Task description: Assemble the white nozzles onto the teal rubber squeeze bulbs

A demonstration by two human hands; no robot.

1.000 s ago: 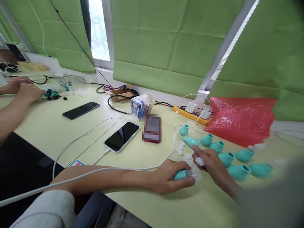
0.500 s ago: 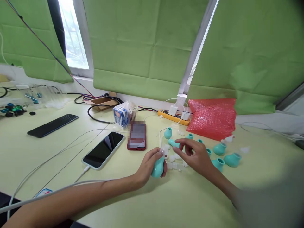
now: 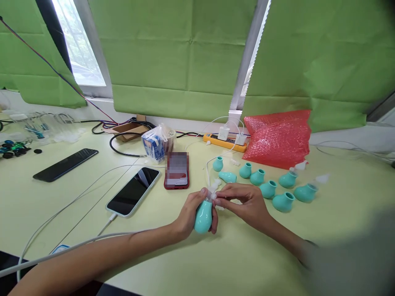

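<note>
My left hand (image 3: pixel 189 213) is wrapped round a turquoise squeeze bulb (image 3: pixel 203 218), its neck pointing up and away from me. A translucent plastic nozzle (image 3: pixel 211 191) stands in the bulb's neck. At the nozzle's side my right hand (image 3: pixel 243 201) pinches a small translucent plastic piece (image 3: pixel 214 197), thumb and forefinger pressed together. Whether that piece is joined to the nozzle I cannot tell. Behind the right hand lie more loose clear pieces, mostly hidden. Several turquoise bulbs stand with open necks, such as one bulb (image 3: pixel 257 177); another bulb (image 3: pixel 227 177) lies on its side.
Two bulbs at the right, one of them a tilted bulb (image 3: pixel 305 192), carry translucent tips. Farther back are a red bubble-wrap bag (image 3: pixel 277 137) and an orange power strip (image 3: pixel 224 143). Phones, including a white-edged phone (image 3: pixel 134 191), and a white cable lie left of my hands.
My right hand has come left from above the loose pieces to the nozzle of the held bulb, its fingertips now closed there. The camera view has shifted slightly.
</note>
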